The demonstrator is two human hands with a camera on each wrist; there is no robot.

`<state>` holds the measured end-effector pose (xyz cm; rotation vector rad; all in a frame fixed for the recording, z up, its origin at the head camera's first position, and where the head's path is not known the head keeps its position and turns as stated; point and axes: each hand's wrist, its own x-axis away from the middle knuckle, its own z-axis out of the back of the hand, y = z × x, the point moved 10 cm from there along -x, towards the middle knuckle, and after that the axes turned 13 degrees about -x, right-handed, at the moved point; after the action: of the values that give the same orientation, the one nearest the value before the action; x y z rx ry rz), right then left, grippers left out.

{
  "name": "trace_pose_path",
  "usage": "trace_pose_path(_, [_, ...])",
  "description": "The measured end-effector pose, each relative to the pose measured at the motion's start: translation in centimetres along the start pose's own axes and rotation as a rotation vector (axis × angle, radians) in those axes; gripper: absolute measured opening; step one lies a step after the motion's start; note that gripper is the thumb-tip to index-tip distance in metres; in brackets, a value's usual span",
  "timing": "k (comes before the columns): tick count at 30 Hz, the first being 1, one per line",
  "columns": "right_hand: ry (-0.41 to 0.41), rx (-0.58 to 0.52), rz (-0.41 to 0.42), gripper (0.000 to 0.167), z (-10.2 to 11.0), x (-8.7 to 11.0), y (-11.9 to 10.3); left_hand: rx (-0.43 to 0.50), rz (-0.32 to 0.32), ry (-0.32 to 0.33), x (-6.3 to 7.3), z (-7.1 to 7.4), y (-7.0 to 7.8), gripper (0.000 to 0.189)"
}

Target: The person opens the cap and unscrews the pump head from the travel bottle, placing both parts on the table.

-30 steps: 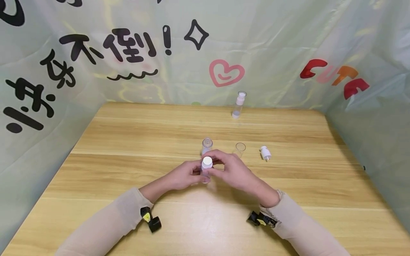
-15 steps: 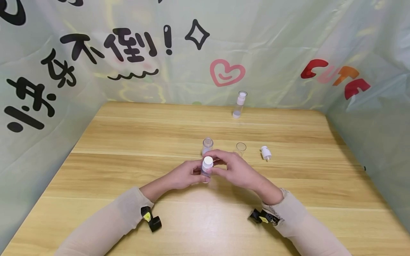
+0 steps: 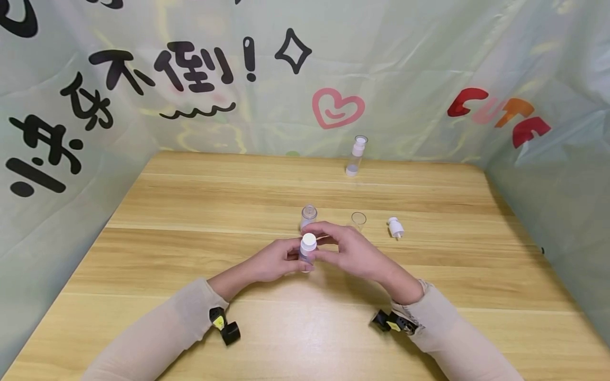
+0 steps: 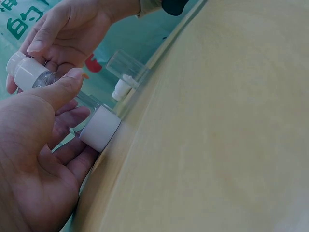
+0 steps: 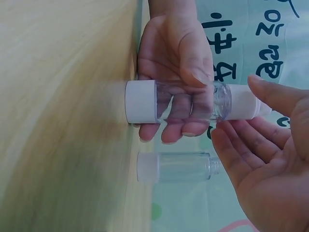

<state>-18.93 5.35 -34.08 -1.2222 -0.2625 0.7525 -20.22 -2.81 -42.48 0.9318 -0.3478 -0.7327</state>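
My left hand [image 3: 274, 260] grips a clear plastic bottle [image 5: 141, 101] around its body, thumb on the near side and fingers behind. The bottle stands upright, its white base at the tabletop. On its neck sits a white pump head [image 5: 241, 101]. My right hand [image 3: 350, 254] holds this pump head between the thumb and curved fingers. Just behind the hands stands a second clear bottle [image 5: 181, 166] with a white base and a bare threaded neck. To its right are a clear cap [image 4: 128, 65] and a loose white pump head [image 3: 395, 227] lying on its side.
Farther back on the wooden table [image 3: 214, 185] stands another clear bottle [image 3: 354, 159] with a white pump head and a clear cap. A printed fabric sheet [image 3: 395, 69] encloses the back and both sides.
My right hand and wrist have shifted slightly to the right, fingers staying around the pump head. My left hand and the bottle are almost where they were.
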Motion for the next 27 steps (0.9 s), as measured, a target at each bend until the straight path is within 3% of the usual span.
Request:
trace_pose_path(12, [0.123, 0.126, 0.032, 0.048, 0.02, 0.09, -0.29, -0.034, 0.021, 0.004, -0.1, 0.1, -0.1, 0.023])
trace_pose_path(19, [0.16, 0.182, 0.038, 0.043, -0.25, 0.1, -0.26, -0.084, 0.019, 0.015, -0.13, 0.22, -0.16, 0.034])
trace_pose_path(27, [0.178, 0.208, 0.035, 0.035, -0.25, 0.19, -0.03, -0.067, 0.008, 0.006, -0.22, 0.12, 0.01, 0.034])
